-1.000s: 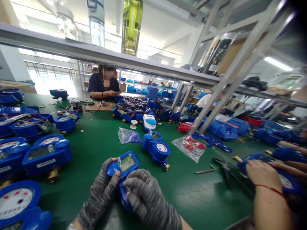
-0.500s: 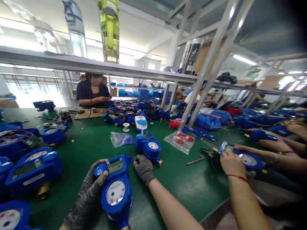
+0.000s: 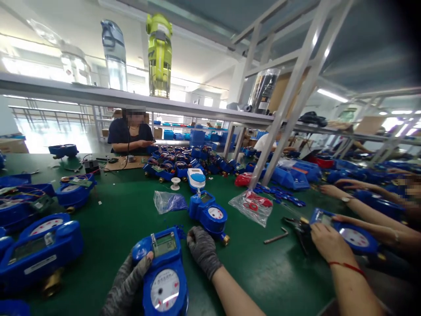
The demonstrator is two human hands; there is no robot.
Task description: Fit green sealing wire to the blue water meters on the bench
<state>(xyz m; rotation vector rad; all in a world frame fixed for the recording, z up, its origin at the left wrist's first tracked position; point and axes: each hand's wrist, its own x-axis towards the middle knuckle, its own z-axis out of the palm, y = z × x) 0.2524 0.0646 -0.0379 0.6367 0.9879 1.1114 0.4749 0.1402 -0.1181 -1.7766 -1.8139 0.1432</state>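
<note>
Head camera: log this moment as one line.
left hand: grips blue water meter | right hand: fisted on green table beside second meter | co-worker's hand: on another meter

Bare green table (image 3: 112,232) lies open between the row of blue meters (image 3: 42,245) at the left edge and the held meter (image 3: 164,281) in the gloved left hand (image 3: 131,281). Just ahead of the gloved right hand (image 3: 202,248), a second meter (image 3: 210,215) and a clear bag (image 3: 169,202) block the way. To the right, a free strip (only a hex key (image 3: 276,238) lies on it) ends at a co-worker's forearm (image 3: 348,281).
</note>
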